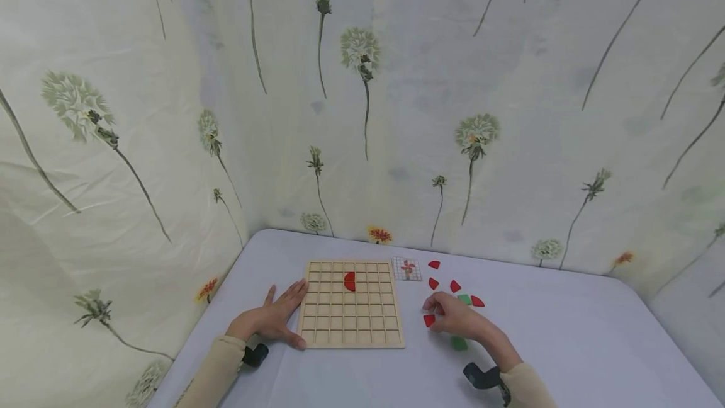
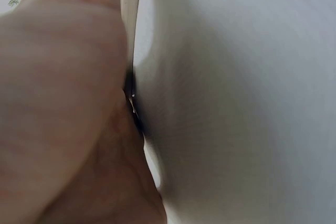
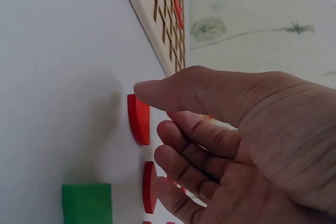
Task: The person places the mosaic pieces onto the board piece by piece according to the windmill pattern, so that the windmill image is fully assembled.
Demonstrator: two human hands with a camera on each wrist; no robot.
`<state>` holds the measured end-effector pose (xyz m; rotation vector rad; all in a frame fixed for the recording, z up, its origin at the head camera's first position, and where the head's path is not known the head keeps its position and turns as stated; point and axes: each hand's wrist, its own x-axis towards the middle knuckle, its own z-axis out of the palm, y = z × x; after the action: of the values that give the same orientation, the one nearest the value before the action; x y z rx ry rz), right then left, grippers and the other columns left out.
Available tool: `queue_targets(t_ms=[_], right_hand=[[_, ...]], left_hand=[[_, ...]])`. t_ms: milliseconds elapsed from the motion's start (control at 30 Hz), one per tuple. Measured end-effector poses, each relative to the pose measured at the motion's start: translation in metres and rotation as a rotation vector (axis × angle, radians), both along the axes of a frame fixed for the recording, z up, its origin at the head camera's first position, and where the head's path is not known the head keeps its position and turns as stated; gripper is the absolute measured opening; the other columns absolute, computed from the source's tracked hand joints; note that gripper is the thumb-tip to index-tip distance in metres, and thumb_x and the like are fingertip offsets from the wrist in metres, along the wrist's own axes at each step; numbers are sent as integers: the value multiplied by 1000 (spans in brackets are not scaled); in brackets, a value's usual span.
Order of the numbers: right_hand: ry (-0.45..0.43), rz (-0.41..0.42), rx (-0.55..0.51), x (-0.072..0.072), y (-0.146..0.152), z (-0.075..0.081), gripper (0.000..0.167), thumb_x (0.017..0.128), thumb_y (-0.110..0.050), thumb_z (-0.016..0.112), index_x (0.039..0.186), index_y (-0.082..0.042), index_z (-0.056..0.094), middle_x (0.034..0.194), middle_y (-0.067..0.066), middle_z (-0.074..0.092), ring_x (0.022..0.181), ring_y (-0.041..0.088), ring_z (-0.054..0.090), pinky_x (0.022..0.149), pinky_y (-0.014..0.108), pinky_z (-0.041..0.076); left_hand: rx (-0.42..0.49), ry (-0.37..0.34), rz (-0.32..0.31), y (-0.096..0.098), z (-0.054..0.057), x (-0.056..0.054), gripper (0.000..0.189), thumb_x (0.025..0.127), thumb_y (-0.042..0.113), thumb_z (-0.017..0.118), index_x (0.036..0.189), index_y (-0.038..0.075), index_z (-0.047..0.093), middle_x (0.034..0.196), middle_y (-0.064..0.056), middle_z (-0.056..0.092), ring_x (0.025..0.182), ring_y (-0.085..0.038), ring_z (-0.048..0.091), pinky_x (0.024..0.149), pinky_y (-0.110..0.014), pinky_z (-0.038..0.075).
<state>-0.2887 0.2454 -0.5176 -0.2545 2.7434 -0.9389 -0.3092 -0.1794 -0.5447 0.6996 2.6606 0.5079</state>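
"Bending its fingers inward, the right hand [image 1: 453, 317] is down among the loose pieces, isn't it?"

"Yes. Its thumb tip overlaps a corner of a red wedge [image 3: 138, 121] in the right wrist view. Whether thumb and forefinger pinch that wedge, I cannot tell."

"And the left hand [image 1: 272, 318]?"

"Spread wide, at the left side of a wooden grid board [image 1: 350, 312]. Its fingertips touch the board's edge, and the thumb reaches the near left corner."

"Anything on the board?"

"Two red quarter pieces [image 1: 350, 281] in the middle column, one above the other, in the second and third rows from the far side. Together they make a half disc, its straight side to the right."

"What lies around the right hand?"

"A green piece [image 1: 459, 343] on the near side, and another green piece [image 1: 464, 299] beyond the knuckles, next to a red piece [image 1: 477, 301]. Three more reds lie farther off, the farthest red piece [image 1: 434, 264] near a small card [image 1: 406, 269]."

"What does the card show?"

"A red pinwheel figure on a printed grid. It lies just beside the board's far right corner, on the white table [image 1: 544, 326]. Behind hangs a dandelion-patterned cloth [image 1: 408, 99]."
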Motion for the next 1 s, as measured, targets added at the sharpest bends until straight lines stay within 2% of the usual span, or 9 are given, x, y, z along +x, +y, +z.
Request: queue_targets(t_ms=[233,667,1000], right_hand=[[16,22,8,-1,-2,-6,26,77,-4,78,98,-11,64,87,0,59,82,17,50,75,30,50],[20,30,50,-9,-1,-10,21,77,-4,78,93,-13,68,84,-3,61,79,15,53,72,27,52],[18,15,69,-8,-5,-5,21,75,-6,81,91,-13,69,82,-2,61,76,15,53,71,28,52]], left_hand=[[7,2,-1,1,-1,0,128,66,62,78,156,7,6,164,-10,-1,151,-29,0,115,-63,-10],[18,-12,2,0,0,0,129,65,62,79,156,9,4,164,-9,-2,151,-28,-2,115,-62,-12],[16,-10,0,-1,-1,-1,129,65,63,78,156,9,4,164,-9,-2,151,-28,-2,115,-62,-12]])
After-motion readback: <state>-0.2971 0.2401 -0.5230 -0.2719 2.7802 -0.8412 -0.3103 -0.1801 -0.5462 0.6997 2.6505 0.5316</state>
